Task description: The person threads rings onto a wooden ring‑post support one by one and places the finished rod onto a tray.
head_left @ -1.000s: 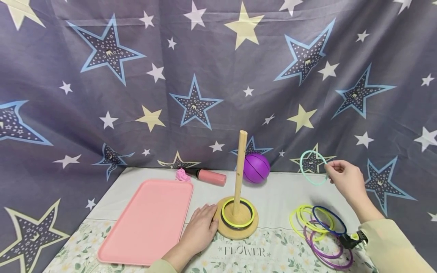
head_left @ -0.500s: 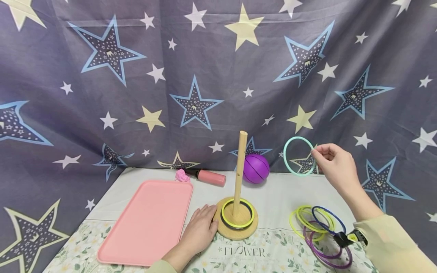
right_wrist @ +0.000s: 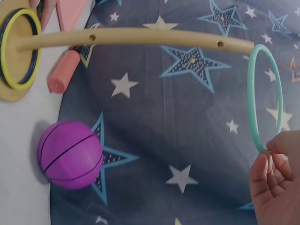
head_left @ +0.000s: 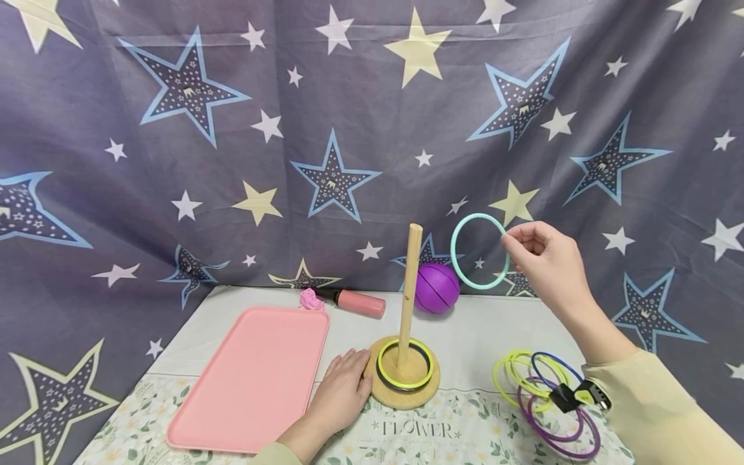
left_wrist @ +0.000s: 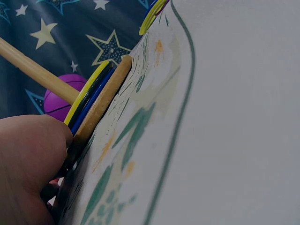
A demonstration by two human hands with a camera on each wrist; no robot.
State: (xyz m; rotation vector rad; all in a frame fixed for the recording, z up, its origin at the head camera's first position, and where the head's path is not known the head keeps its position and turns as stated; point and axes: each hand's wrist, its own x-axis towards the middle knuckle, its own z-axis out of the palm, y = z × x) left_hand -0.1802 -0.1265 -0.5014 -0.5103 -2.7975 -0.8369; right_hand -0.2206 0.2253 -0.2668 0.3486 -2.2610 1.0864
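Observation:
My right hand (head_left: pixel 543 258) pinches a mint-green ring (head_left: pixel 452 250) between thumb and fingertips, holding it raised to the right of the wooden peg (head_left: pixel 409 290). In the right wrist view the ring (right_wrist: pixel 253 98) overlaps the peg's tip. My left hand (head_left: pixel 340 391) lies flat with fingers extended, its fingertips at the left edge of the round wooden base (head_left: pixel 427 395). Around the peg's foot lie a yellow ring (head_left: pixel 431 368) and dark ones beneath; the left wrist view shows a blue ring (left_wrist: pixel 92 104) among them.
A pile of yellow, purple and blue rings (head_left: pixel 526 413) lies at the right, under the right wrist's camera. Behind the peg sits a purple ball (head_left: pixel 438 289). A pink tray (head_left: pixel 252 381) is at the left, with a pink pump (head_left: pixel 361 303) and crumpled pink item (head_left: pixel 310 299) behind.
My right hand has carried the mint-green ring left and upward, from beyond the pile towards the peg's top. The left hand has stayed at the base.

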